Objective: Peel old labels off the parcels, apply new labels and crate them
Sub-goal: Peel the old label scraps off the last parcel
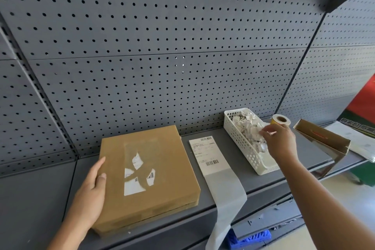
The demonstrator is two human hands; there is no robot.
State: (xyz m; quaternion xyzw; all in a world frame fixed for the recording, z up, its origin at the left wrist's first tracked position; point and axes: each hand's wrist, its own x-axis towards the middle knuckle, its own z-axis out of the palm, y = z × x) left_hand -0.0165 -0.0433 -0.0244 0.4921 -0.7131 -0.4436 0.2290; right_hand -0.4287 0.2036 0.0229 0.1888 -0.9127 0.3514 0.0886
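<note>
**Old label part-peeled; right hand at scrap basket**

Head view, single frame.

Risks (judged):
- The old label (136, 184) is in ragged white patches with barcode bits. Peeling thin remnants could tear the card face of the parcel (146, 176) or leave residue, so the new label (209, 154) would bond badly.
- The backing strip (225, 195) hangs over the front edge of the shelf (40, 199). A brush from a forearm could drag the strip and new label off.
- The basket (249, 156) is heaped with scraps (247, 128), so a dropped piece may spill or cling to the fingers.

Positions:
- The parcel lies flat on the shelf, left of centre.
- The left hand (91, 195) lies against the parcel's left edge, thumb on the top face and fingers straight. It steadies the parcel rather than gripping it.
- The right hand (281, 142) is well apart from the parcel, over the basket, with fingertips down among the scraps. Cannot tell whether they pinch a piece or are empty.
- The new label lies between parcel and basket, touching neither hand.
- A blue crate (249, 237) shows below the shelf, with nothing of the parcel in it yet
</note>
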